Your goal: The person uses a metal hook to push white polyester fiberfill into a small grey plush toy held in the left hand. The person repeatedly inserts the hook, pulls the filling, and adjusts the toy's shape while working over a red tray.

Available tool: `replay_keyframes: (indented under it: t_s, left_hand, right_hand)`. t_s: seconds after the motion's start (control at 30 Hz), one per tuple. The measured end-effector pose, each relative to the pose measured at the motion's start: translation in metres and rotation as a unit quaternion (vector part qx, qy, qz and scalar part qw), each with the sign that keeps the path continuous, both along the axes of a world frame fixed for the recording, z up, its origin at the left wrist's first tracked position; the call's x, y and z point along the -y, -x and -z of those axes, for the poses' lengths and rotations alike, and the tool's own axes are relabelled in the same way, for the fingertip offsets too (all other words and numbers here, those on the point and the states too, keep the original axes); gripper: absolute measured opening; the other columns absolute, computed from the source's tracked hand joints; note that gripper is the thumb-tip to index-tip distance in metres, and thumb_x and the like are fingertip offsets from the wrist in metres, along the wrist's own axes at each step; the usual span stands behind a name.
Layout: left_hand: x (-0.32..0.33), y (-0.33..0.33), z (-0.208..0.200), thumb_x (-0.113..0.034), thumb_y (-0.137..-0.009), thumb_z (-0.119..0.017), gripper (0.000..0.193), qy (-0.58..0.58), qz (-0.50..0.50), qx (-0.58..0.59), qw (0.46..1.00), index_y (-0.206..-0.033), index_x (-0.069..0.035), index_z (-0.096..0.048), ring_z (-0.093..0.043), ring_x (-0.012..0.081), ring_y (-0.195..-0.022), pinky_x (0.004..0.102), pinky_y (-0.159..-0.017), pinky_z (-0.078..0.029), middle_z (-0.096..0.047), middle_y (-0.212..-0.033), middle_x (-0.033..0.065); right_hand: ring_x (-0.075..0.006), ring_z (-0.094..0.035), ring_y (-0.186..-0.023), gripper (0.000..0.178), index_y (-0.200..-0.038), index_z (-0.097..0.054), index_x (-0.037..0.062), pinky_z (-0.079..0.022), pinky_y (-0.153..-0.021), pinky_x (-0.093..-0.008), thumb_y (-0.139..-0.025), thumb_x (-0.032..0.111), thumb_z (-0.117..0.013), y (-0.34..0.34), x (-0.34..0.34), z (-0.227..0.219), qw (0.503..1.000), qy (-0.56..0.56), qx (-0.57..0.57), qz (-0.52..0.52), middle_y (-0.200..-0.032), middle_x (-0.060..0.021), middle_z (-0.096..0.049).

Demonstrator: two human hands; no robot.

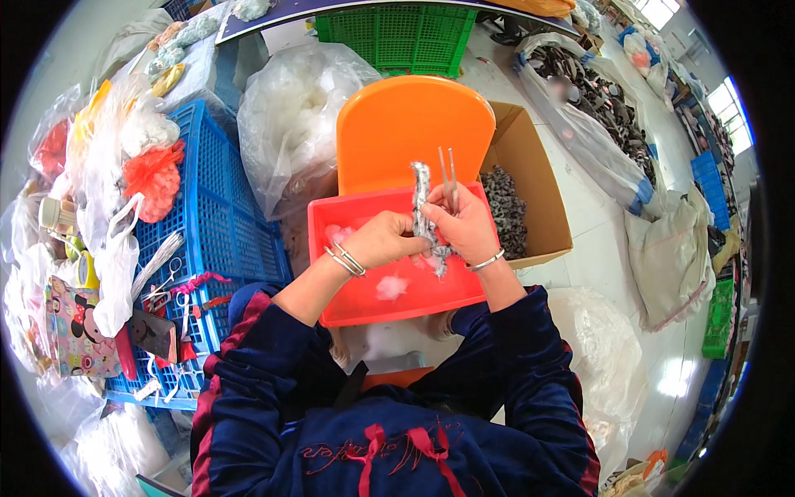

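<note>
My left hand (379,242) pinches the lower part of a narrow grey-and-white fuzzy plush piece (421,184), which stands roughly upright between my hands. Closed fingers of my right hand (466,230) grip metal tweezers (450,176), whose two tips point up and away. Thumb and fingertips of that hand also touch the plush piece. Beneath both hands is a shallow red tray (364,311), with a tuft of white stuffing (392,287) lying in it. Part of the tray's inside is hidden by my hands.
An orange chair (414,124) stands behind the tray. Right of it, a cardboard box (530,178) contains grey fuzzy pieces (503,207). At left, a blue crate (224,199) bears scissors (173,269) and bags. A clear bag of white stuffing (302,108) sits at the back left.
</note>
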State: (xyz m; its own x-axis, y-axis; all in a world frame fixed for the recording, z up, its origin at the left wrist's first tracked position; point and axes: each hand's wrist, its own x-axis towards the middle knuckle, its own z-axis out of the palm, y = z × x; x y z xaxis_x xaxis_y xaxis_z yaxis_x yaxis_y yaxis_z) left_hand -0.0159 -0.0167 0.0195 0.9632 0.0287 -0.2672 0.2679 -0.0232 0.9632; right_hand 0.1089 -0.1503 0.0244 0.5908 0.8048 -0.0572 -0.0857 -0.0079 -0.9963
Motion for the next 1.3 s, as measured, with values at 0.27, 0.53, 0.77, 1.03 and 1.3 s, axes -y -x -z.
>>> replay_keyframes:
  t_s: [0.27,0.53,0.77,1.03,1.3]
  left_hand:
    - [-0.016,0.002,-0.007,-0.019,-0.093,-0.061,0.019,0.047,-0.148,0.031,0.987,-0.095,-0.001,-0.069,-0.061,0.0064,-0.068,0.0201,-0.064,-0.047,-0.070,-0.082,0.0028]
    - [-0.023,0.004,-0.016,-0.019,-0.093,-0.062,0.022,0.085,-0.264,0.077,0.958,-0.098,0.001,-0.069,-0.066,0.0101,-0.075,0.0227,-0.064,-0.049,-0.071,-0.084,0.0074]
    - [-0.024,0.005,-0.020,-0.019,-0.093,-0.061,0.023,0.088,-0.263,0.076,0.958,-0.099,0.002,-0.069,-0.067,0.0111,-0.076,0.0230,-0.065,-0.051,-0.071,-0.084,0.0085]
    - [-0.023,0.007,-0.024,-0.018,-0.093,-0.061,0.020,0.105,-0.249,0.081,0.959,-0.100,0.000,-0.069,-0.061,0.0073,-0.070,0.0213,-0.065,-0.048,-0.071,-0.084,0.0074]
    - [-0.029,0.007,-0.016,-0.015,-0.089,-0.064,0.016,0.029,-0.254,0.101,0.961,-0.092,-0.001,-0.069,-0.060,0.0055,-0.068,0.0213,-0.061,-0.047,-0.068,-0.078,0.0008]
  right_hand:
    - [-0.0063,-0.053,-0.071,0.016,-0.097,-0.055,0.0008,-0.044,-0.062,-0.0229,-0.096,0.017,-0.055,-0.013,0.021,-0.003,0.994,0.051,0.080,-0.045,-0.077,-0.0011,-0.059]
    - [-0.0172,-0.055,-0.066,0.015,-0.098,-0.061,-0.0021,-0.043,-0.061,-0.0288,-0.093,0.012,-0.058,-0.010,0.027,-0.006,0.958,0.062,0.267,-0.089,-0.075,-0.0080,-0.058]
    - [-0.0198,-0.055,-0.065,0.015,-0.097,-0.064,-0.0033,-0.043,-0.060,-0.0297,-0.090,0.010,-0.061,-0.007,0.023,-0.012,0.951,0.041,0.301,-0.051,-0.073,-0.0103,-0.057]
    - [-0.0195,-0.057,-0.065,0.013,-0.094,-0.065,-0.0036,-0.044,-0.059,-0.0298,-0.089,0.008,-0.062,-0.007,0.025,-0.016,0.944,0.049,0.322,-0.042,-0.073,-0.0109,-0.058]
    - [-0.0210,-0.057,-0.064,0.011,-0.092,-0.065,-0.0039,-0.044,-0.059,-0.0301,-0.088,0.006,-0.062,-0.007,0.026,-0.020,0.938,0.041,0.340,-0.042,-0.073,-0.0113,-0.058]
